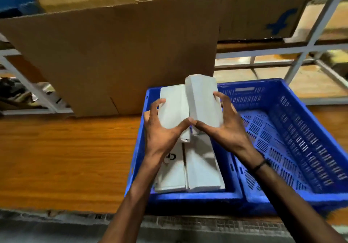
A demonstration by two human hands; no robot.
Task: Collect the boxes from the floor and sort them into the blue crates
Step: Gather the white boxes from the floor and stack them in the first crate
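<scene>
Two blue crates stand side by side on a wooden surface. The left crate (138,148) holds white boxes (201,173) lying flat on its floor. Above it, my left hand (160,135) grips one white box (172,109), and my right hand (226,127) grips a second white box (203,101), tilted slightly higher. The two held boxes touch side by side. The right crate (301,143) has a slotted floor with nothing in it.
A large brown cardboard sheet (122,54) leans upright just behind the crates. A grey metal rack (301,54) stands at the back right, another rack (22,80) at the left. A grey mat edge (169,224) runs along the near side.
</scene>
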